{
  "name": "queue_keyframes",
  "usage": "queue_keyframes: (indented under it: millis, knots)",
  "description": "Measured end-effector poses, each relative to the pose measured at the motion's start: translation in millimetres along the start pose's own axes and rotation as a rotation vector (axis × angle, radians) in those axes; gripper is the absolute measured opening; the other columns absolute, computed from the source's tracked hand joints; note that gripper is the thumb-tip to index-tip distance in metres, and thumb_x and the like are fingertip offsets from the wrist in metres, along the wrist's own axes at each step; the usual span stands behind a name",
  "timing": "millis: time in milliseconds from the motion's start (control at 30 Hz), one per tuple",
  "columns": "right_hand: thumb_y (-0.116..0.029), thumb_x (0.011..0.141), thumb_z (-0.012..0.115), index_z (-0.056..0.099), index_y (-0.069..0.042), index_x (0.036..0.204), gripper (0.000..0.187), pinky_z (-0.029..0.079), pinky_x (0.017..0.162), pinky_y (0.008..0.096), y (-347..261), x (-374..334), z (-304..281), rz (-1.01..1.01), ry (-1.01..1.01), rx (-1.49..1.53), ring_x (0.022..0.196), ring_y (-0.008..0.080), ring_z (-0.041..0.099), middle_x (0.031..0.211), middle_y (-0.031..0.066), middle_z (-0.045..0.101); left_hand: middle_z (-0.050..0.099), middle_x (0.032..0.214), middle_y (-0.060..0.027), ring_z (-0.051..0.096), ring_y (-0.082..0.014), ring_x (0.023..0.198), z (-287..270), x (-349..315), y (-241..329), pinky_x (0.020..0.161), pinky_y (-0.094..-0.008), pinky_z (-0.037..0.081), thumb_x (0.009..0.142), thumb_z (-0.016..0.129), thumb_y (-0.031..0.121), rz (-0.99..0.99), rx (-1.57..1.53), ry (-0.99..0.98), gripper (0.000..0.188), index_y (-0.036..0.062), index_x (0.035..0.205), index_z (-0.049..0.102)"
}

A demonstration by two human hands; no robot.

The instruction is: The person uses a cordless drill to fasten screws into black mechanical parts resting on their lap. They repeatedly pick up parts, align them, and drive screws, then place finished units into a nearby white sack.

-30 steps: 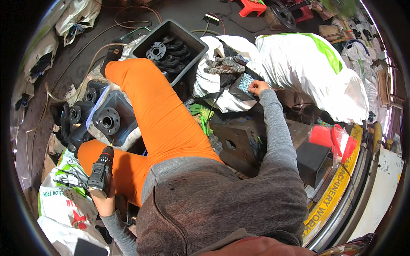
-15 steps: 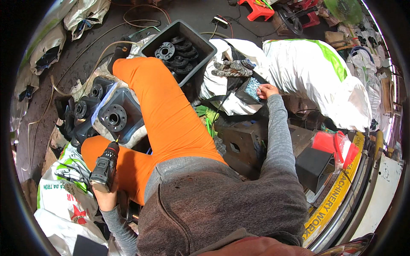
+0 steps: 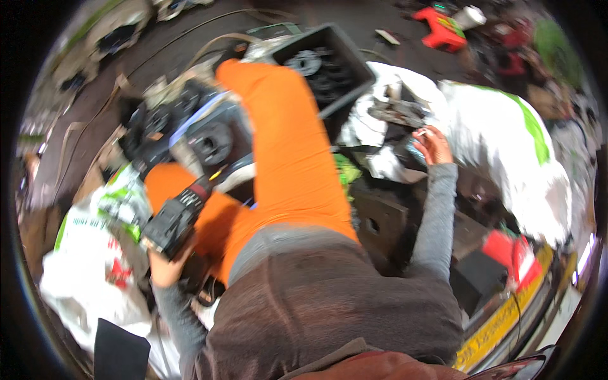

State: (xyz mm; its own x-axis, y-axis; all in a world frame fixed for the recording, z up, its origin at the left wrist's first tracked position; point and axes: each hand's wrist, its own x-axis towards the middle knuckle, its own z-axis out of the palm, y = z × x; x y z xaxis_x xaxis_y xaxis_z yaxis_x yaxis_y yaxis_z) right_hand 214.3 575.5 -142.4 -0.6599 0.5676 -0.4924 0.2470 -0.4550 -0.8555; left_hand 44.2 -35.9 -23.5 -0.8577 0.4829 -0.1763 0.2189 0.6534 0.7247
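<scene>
My left hand (image 3: 168, 266) is closed around the grip of a black cordless drill (image 3: 174, 221), whose yellowish bit points up and to the right, near my bent leg. Just beyond the bit lies a round black flange (image 3: 211, 143) with a central hole, seated in a dark square housing (image 3: 240, 136). Over on the right, my right hand (image 3: 436, 147) pinches a small pale, screw-like piece (image 3: 424, 132) between thumb and fingers. The hand is just above a dark container with small bluish metal pieces (image 3: 415, 154), partly hidden by it. Motion blurs the picture.
A dark grey bin (image 3: 348, 88) of black flanges stands beyond my knee. Work gloves (image 3: 399, 113) lie on a white sack beside the container. More dark housings (image 3: 155, 123) sit at the left. A large white sack (image 3: 506, 152) is at the right, and a cable crosses the floor.
My right hand has come up off the bluish pieces and now pinches a small pale piece. The whole view has shifted, so most things appear farther right. The drill stays in my left hand.
</scene>
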Motion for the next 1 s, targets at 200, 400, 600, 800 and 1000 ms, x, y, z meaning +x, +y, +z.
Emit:
queue_keyframes:
  millis: [200, 400, 600, 800, 1000]
  knots:
    - [-0.01, 0.085, 0.063, 0.058, -0.004, 0.099, 0.016, 0.061, 0.074, 0.0374, 62, -39, 251, 0.389, -0.781, 0.651, 0.075, 0.0174, 0.063, 0.082, 0.0064, 0.059, 0.068, 0.102, -0.008, 0.065, -0.0185, 0.092, -8, -2, 17, 0.08, -0.0313, 0.052, 0.082, 0.07, 0.005, -0.145, -0.293, -0.135, 0.034, 0.003, 0.115, 0.062]
    - [-0.01, 0.087, 0.062, 0.059, -0.003, 0.103, 0.017, 0.062, 0.074, 0.0361, 116, -59, 347, 0.757, -0.979, 0.827, 0.081, 0.0142, 0.06, 0.084, 0.0046, 0.058, 0.067, 0.106, -0.0091, 0.064, -0.0188, 0.097, -8, -2, 17, 0.085, -0.033, 0.052, 0.084, 0.068, 0.003, -0.142, -0.36, -0.105, 0.032, 0.0023, 0.115, 0.061]
    - [-0.009, 0.088, 0.062, 0.059, -0.003, 0.101, 0.015, 0.063, 0.072, 0.0339, 121, -57, 352, 0.764, -0.941, 0.761, 0.079, 0.0121, 0.059, 0.081, 0.0023, 0.056, 0.069, 0.096, -0.0068, 0.067, -0.0189, 0.086, -7, 11, 14, 0.078, -0.0319, 0.052, 0.073, 0.079, 0.011, -0.19, -0.297, -0.057, 0.034, 0.0048, 0.105, 0.067]
    - [-0.012, 0.089, 0.063, 0.059, -0.003, 0.1, 0.015, 0.063, 0.066, 0.0293, 119, -47, 346, 0.739, -0.974, 0.542, 0.077, 0.008, 0.058, 0.08, 0.0017, 0.056, 0.067, 0.102, -0.0082, 0.066, -0.0207, 0.091, -15, 17, 13, 0.082, -0.0329, 0.052, 0.073, 0.079, 0.012, -0.203, -0.256, -0.131, 0.04, 0.0047, 0.11, 0.064]
    - [-0.012, 0.092, 0.06, 0.058, -0.001, 0.1, 0.014, 0.063, 0.063, 0.0273, 123, -44, 348, 0.781, -0.952, 0.382, 0.071, 0.009, 0.056, 0.078, 0.0029, 0.055, 0.061, 0.118, -0.0128, 0.061, -0.0296, 0.107, -23, 31, 19, 0.092, -0.0377, 0.048, 0.072, 0.077, 0.013, 0.121, 0.105, -0.178, 0.05, 0.0046, 0.118, 0.059]
